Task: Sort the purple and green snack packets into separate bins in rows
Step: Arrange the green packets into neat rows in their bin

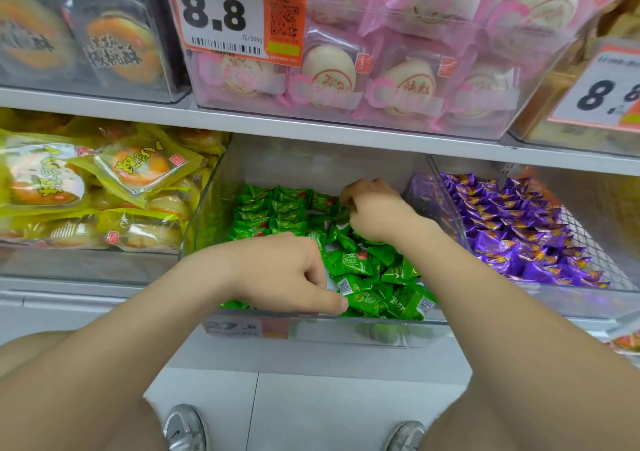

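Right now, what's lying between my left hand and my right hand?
In the head view, a loose jumble of green packets fills the stretch between the left hand and the right hand, inside the clear bin.

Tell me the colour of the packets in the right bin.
Purple packets, seen best in the head view.

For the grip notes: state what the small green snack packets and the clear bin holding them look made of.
The small green snack packets: thin plastic film, glossy; crimped ends and highlights. The clear bin: rigid transparent plastic, probably acrylic; yellow packs show through its wall.
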